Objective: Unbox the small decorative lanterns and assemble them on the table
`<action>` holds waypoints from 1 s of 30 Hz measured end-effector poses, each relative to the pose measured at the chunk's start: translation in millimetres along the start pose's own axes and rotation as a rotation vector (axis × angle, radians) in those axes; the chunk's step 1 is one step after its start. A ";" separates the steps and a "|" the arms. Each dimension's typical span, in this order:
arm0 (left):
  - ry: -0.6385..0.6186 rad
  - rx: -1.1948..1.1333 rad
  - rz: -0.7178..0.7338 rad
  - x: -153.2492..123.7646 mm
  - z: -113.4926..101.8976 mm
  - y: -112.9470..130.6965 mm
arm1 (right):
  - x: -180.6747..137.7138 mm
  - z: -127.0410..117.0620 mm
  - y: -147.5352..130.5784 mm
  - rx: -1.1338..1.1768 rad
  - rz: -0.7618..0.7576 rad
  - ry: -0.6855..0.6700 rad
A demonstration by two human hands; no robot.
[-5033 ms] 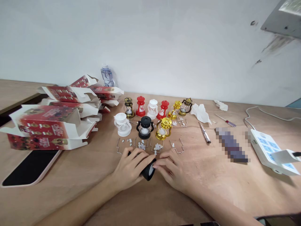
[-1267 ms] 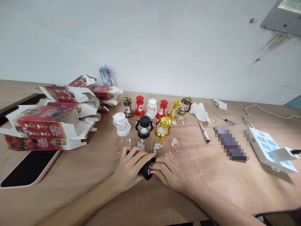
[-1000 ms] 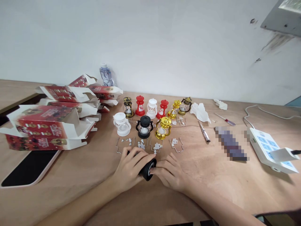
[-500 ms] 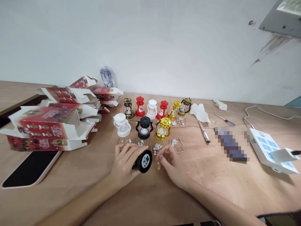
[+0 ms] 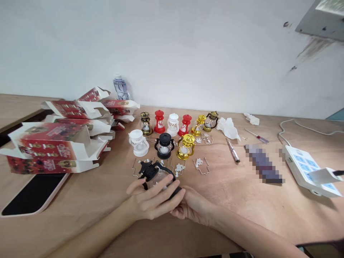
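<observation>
Both my hands hold a small black toy lantern with a clear globe, tilted with its top toward the far left. My left hand curls round its side, fingers over the globe. Beneath its base my right hand cups it, fingers tucked under and partly hidden. Just beyond lie small white plastic parts and bent wire handles. Farther back stand several more mini lanterns: a white one, a black one, a gold one, and a row of red, white and gold ones.
A pile of opened red-and-white boxes fills the left side, with a black tablet in front. A water bottle stands by the wall. Two screwdrivers, crumpled plastic and a white power strip lie to the right.
The black lantern was turned from base-toward-me to lying tilted with its top to the far left. My right hand came back from beside it and now cups its base; my left hand shifted over the globe.
</observation>
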State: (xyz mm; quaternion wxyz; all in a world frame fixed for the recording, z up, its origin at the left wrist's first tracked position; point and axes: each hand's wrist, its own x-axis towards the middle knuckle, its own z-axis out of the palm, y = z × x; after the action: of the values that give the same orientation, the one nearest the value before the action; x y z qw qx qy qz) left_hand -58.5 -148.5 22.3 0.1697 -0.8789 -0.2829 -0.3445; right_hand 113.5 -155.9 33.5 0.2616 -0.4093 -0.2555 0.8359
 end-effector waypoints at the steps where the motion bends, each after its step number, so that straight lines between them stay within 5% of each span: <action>1: 0.040 0.006 0.029 6.6 -0.8 -5.4 | -1.0 -3.1 -3.6 -0.059 0.006 0.025; 4: 0.153 0.058 0.046 24.2 -3.8 -21.5 | -5.6 -22.2 -23.8 -0.279 -0.029 0.191; 9: 0.220 0.068 -0.013 28.2 -4.6 -29.1 | -14.0 -72.1 -67.6 -0.807 -0.498 0.831; 11: 0.228 0.059 -0.002 25.8 -3.6 -26.4 | -16.6 -88.8 -78.5 -0.896 -0.538 0.914; 18: 0.206 0.004 0.014 25.1 -4.3 -20.0 | -23.7 -113.4 -90.2 -0.954 -0.509 0.942; 25: 0.220 -0.002 0.056 29.9 -7.2 -19.2 | -23.1 -111.5 -86.7 -0.955 -0.539 0.762; 30: 0.209 -0.010 0.068 29.7 -5.1 -19.0 | -17.8 -104.8 -77.6 -1.144 -0.511 0.828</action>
State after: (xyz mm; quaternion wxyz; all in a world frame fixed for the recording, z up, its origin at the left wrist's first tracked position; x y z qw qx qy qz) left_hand -54.9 -124.9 48.7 0.2053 -0.8481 -0.2319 -0.4298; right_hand 226.3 -88.2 37.1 0.2688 -0.6904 -0.6178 0.2635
